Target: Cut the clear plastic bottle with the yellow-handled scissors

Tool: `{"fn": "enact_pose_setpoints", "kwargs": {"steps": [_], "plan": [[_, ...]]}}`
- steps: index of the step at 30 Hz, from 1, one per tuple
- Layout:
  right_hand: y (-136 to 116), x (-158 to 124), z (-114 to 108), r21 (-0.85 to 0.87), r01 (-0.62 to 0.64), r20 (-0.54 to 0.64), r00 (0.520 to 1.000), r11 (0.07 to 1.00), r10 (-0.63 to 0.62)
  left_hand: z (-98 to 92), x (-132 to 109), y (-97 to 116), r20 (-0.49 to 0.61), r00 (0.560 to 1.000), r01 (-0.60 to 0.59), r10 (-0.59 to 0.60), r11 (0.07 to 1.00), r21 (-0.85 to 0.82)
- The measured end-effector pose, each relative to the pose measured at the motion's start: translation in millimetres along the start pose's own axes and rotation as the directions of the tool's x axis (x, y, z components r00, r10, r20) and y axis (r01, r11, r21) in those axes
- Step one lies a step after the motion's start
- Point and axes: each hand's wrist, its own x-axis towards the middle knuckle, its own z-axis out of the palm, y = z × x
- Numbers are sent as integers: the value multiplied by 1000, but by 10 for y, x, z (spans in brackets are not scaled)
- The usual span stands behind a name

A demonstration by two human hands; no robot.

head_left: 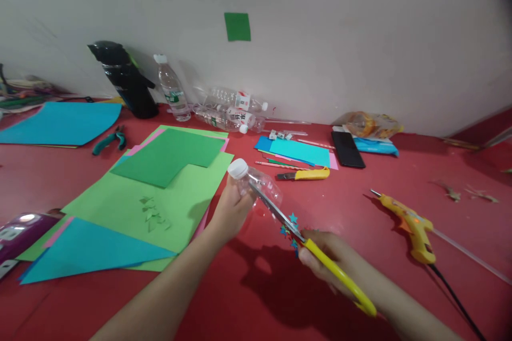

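Observation:
My left hand [229,212] is closed around the neck of a clear plastic bottle top [267,184] with a white cap [238,169]. Yellow-handled scissors [334,270] are in my right hand [344,260], and their blades reach up and left to the bottle piece. From this angle the blades look nearly closed, and I cannot tell whether they touch the plastic. Small coloured stars [293,218] show beside the blades, partly behind my right hand; what they rest on is unclear.
Green paper [176,197] with small scraps covers the left side. A yellow utility knife [310,174] lies beyond the bottle top. At right are a yellow glue gun [408,224] with a cord and a black phone [348,149]. Plastic bottles [224,98] line the wall.

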Motion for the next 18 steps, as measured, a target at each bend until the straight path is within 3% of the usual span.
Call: {"fn": "enact_pose_setpoints", "kwargs": {"steps": [18], "plan": [[-57,-39,-12,120,-69,39,997,990,65,-22,-11,-30,-4,1000,-5,6,997,75]]}}
